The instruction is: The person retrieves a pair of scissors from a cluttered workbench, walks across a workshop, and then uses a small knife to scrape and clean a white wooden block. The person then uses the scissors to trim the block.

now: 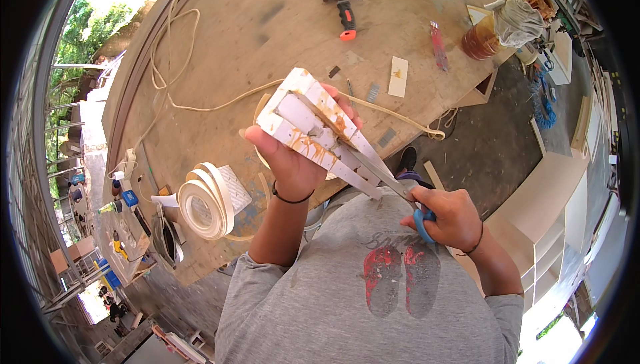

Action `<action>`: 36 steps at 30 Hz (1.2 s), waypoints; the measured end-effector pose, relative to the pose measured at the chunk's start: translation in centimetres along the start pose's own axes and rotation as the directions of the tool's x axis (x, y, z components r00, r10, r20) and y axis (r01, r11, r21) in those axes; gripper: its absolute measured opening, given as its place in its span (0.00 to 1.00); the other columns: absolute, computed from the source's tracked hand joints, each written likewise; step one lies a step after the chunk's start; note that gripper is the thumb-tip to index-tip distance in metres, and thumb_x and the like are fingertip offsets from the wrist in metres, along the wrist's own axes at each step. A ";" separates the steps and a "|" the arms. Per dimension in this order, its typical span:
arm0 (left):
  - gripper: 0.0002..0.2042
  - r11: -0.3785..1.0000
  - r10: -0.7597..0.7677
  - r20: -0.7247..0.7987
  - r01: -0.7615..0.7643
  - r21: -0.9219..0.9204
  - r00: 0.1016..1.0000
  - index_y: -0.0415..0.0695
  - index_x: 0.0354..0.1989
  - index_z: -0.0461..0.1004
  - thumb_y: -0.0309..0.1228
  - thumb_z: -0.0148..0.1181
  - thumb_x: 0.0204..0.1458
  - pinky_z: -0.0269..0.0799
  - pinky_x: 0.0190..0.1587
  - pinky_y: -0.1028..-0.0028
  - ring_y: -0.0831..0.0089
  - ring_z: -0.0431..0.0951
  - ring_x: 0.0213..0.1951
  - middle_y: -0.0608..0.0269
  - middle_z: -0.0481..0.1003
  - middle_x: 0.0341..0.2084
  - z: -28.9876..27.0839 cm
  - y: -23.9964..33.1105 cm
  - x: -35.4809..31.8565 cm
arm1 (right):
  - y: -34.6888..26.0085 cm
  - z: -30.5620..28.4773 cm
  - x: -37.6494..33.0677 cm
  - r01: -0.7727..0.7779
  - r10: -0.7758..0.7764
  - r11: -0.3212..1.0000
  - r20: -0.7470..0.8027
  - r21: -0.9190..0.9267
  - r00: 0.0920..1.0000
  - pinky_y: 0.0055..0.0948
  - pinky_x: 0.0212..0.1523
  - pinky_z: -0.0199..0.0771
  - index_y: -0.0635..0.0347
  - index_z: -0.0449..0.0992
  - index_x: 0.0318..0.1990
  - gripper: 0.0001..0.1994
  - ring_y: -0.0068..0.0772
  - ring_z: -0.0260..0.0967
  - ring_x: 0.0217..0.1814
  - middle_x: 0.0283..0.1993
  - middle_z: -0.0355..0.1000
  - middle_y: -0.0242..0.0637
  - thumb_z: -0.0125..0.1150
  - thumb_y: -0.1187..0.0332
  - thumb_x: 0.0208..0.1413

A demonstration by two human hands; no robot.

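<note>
My left hand (293, 167) grips a white, wedge-like piece (313, 139) with a recess down its middle and brown glue-like smears on its faces. Thumb and fingers press on opposite sides of it. Two narrow white arms of the piece reach down toward my shirt. In my right hand (450, 214) are scissors with blue handles (424, 223), their metal blades pointing up and left. The blades lie along the recess of the white piece; whether they touch its inner edges I cannot tell. Behind the left hand, part of a cream strip coil is hidden.
A wooden worktable (253, 51) spreads ahead, with a claw hammer (345, 17), a pale cord (220, 105), and a coil of white edging strip (205, 205). A jar of brown liquid (481, 39) stands near its right edge. White cabinet panels (533, 204) are at the right.
</note>
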State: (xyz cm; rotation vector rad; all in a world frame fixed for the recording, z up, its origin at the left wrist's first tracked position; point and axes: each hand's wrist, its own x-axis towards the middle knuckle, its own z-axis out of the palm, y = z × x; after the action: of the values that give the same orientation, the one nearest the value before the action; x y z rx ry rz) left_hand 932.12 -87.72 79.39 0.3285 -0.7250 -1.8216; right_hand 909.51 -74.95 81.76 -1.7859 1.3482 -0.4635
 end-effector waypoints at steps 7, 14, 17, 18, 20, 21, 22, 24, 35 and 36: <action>0.51 0.998 -0.061 -0.198 0.056 -0.029 0.978 0.36 0.48 0.67 0.79 0.32 0.42 0.70 0.38 0.65 0.61 0.72 0.34 0.53 0.71 0.32 0.5 -0.9 -0.1 | -0.4 0.1 0.3 -0.013 0.014 1.000 -0.076 0.014 0.997 0.31 0.22 0.66 0.57 0.74 0.40 0.19 0.36 0.69 0.21 0.21 0.69 0.36 0.72 0.58 0.44; 0.50 0.998 0.013 -0.177 -0.001 0.068 0.984 0.36 0.48 0.67 0.79 0.36 0.41 0.69 0.39 0.66 0.62 0.72 0.36 0.53 0.71 0.33 -0.1 -0.6 -0.2 | -0.4 -1.9 -0.4 -0.247 0.137 0.882 0.282 0.401 0.950 0.23 0.20 0.56 0.61 0.76 0.44 0.25 0.21 0.59 0.18 0.16 0.61 0.30 0.75 0.55 0.42; 0.52 0.979 0.077 -0.173 -0.042 0.200 0.982 0.35 0.50 0.66 0.79 0.41 0.38 0.69 0.40 0.65 0.62 0.71 0.37 0.53 0.71 0.34 0.5 -1.2 -0.8 | 0.7 -1.4 -0.8 -0.221 0.092 0.842 0.274 0.491 0.957 0.22 0.20 0.53 0.61 0.76 0.45 0.27 0.17 0.56 0.18 0.16 0.61 0.28 0.75 0.53 0.42; 0.53 0.976 0.051 -0.187 -0.009 0.219 0.981 0.35 0.51 0.65 0.79 0.44 0.36 0.68 0.41 0.64 0.62 0.71 0.38 0.52 0.70 0.35 0.7 -1.2 -1.2 | 0.6 -1.5 -0.8 -0.229 0.101 0.849 0.278 0.477 0.955 0.22 0.20 0.53 0.61 0.76 0.45 0.27 0.17 0.56 0.18 0.16 0.60 0.28 0.75 0.52 0.42; 0.54 0.970 0.040 -0.133 -0.006 0.245 0.990 0.35 0.52 0.64 0.80 0.45 0.35 0.68 0.42 0.64 0.62 0.70 0.39 0.52 0.70 0.37 0.3 -1.4 -1.5 | 0.2 -1.9 -0.7 -0.243 0.119 0.860 0.285 0.450 0.951 0.22 0.20 0.52 0.61 0.76 0.45 0.27 0.17 0.55 0.17 0.15 0.60 0.27 0.75 0.52 0.42; 0.54 0.966 0.032 -0.107 -0.004 0.259 0.994 0.35 0.52 0.64 0.80 0.45 0.34 0.67 0.43 0.65 0.62 0.70 0.40 0.51 0.70 0.37 0.1 -1.3 -1.5 | 0.2 -2.0 -0.7 -0.236 0.110 0.861 0.287 0.451 0.952 0.22 0.20 0.52 0.62 0.76 0.45 0.27 0.17 0.55 0.17 0.15 0.60 0.27 0.75 0.52 0.42; 0.55 0.964 0.007 -0.098 0.019 0.264 0.995 0.35 0.53 0.63 0.80 0.46 0.32 0.67 0.43 0.65 0.62 0.70 0.41 0.51 0.69 0.38 0.3 -1.1 -1.7 | 0.2 -2.1 -0.8 -0.228 0.101 0.862 0.288 0.452 0.952 0.22 0.20 0.52 0.62 0.76 0.45 0.27 0.16 0.55 0.17 0.15 0.60 0.28 0.75 0.52 0.42; 0.57 0.959 -0.046 -0.079 0.066 0.274 0.996 0.36 0.54 0.62 0.81 0.49 0.29 0.67 0.45 0.65 0.63 0.69 0.42 0.52 0.69 0.39 1.1 -0.6 -2.0 | 0.0 -2.3 -0.9 -0.239 0.101 0.849 0.299 0.471 0.949 0.21 0.19 0.52 0.63 0.76 0.44 0.27 0.16 0.55 0.17 0.15 0.60 0.28 0.75 0.52 0.42; 0.59 0.841 0.089 0.159 -0.159 0.516 0.983 0.35 0.54 0.62 0.82 0.50 0.27 0.68 0.40 0.74 0.71 0.71 0.40 0.55 0.69 0.40 -0.4 -1.2 -1.8 | -1.5 -2.6 -1.4 -0.249 0.122 0.832 0.275 0.495 0.954 0.21 0.20 0.55 0.64 0.76 0.40 0.24 0.17 0.58 0.17 0.15 0.64 0.31 0.75 0.55 0.43; 0.59 0.842 0.081 0.164 -0.156 0.517 0.983 0.35 0.55 0.62 0.81 0.50 0.26 0.68 0.41 0.73 0.70 0.71 0.40 0.55 0.69 0.40 -0.5 -1.2 -1.8 | -1.4 -2.7 -1.3 -0.230 0.110 0.852 0.269 0.471 0.957 0.21 0.20 0.56 0.63 0.76 0.40 0.23 0.20 0.59 0.17 0.16 0.64 0.32 0.75 0.55 0.44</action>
State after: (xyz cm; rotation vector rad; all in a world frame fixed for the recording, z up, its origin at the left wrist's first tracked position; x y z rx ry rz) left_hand 932.17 -85.93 77.99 0.5082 -1.3221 -1.5094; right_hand 908.05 -74.72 84.68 -1.2361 1.0865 -0.4396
